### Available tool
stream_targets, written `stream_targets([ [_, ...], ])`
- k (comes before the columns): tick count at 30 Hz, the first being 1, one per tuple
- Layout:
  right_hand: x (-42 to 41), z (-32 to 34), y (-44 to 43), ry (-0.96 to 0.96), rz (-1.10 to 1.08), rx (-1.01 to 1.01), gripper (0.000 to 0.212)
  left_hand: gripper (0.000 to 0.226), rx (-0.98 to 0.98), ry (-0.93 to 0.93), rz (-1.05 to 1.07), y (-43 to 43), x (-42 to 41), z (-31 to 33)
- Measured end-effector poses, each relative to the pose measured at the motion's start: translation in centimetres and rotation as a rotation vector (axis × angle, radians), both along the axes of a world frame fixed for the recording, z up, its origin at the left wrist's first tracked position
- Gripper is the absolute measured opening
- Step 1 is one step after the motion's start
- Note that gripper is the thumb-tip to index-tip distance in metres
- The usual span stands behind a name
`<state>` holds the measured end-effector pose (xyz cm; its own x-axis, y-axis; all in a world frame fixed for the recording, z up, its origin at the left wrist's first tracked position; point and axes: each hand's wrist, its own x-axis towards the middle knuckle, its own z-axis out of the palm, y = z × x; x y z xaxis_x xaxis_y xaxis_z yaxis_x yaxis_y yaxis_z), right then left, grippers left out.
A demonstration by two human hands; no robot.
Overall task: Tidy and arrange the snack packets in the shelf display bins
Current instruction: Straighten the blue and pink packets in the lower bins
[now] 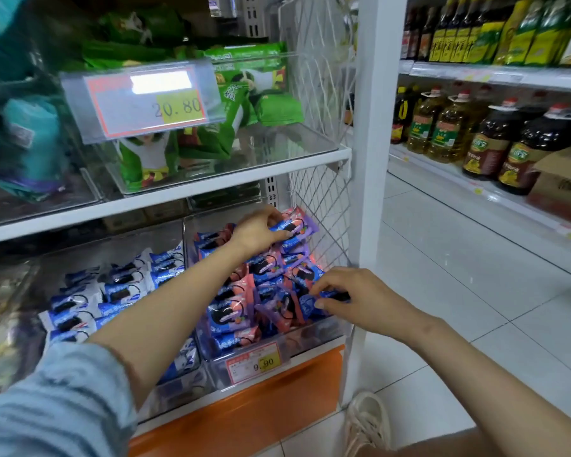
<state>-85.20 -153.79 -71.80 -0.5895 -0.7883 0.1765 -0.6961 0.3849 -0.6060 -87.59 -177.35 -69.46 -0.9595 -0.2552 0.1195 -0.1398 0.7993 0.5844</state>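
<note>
A clear plastic bin [310,338] on the lower shelf holds several pink-and-blue snack packets [234,311]. My left hand [261,230] reaches to the back of this bin and grips one pink-and-blue packet [297,225] lifted above the pile. My right hand [353,296] is at the bin's front right corner, where its thumb and fingers pinch a blue packet [330,295]. To the left, a second bin holds white-and-blue packets [112,291], partly hidden by my left forearm.
The upper shelf carries a clear bin of green packets [244,103] behind a 20.80 price tag [145,100]. A white wire mesh panel [323,206] and white post [373,159] close the right side. Oil bottles [495,140] line the aisle beyond. My shoe [366,423] is on the tiled floor.
</note>
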Motion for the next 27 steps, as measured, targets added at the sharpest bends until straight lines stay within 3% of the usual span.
stream_targets([
  [7, -0.6, -0.2, 0.3, 0.016, 0.02, -0.017, 0.02, 0.037, -0.293, -0.069, -0.038, 0.0, -1.6, -3.0],
  [12, -1.1, 0.0, 0.1, 0.014, 0.035, -0.004, 0.019, 0.038, -0.492, 0.009, -0.021, 0.2, -2.3, -3.3],
  [17, -1.1, 0.3, 0.2, 0.015, 0.045, 0.003, 0.02, 0.032, -0.658, -0.08, -0.147, 0.8, -3.3, -3.1],
  [21, -1.1, 0.5, 0.3, -0.027, 0.025, -0.026, 0.018, 0.039, -0.675, -0.101, -0.176, 0.6, -2.9, -2.9],
  [25, -1.4, 0.7, 0.5, -0.076, -0.001, -0.033, 0.014, 0.032, -0.531, 0.132, -0.291, 0.6, -1.5, -2.6],
  [27, -1.6, 0.9, 0.7, -0.12, -0.019, -0.046, 0.01, 0.033, -0.477, 0.03, -0.443, 0.8, -1.0, -2.5],
])
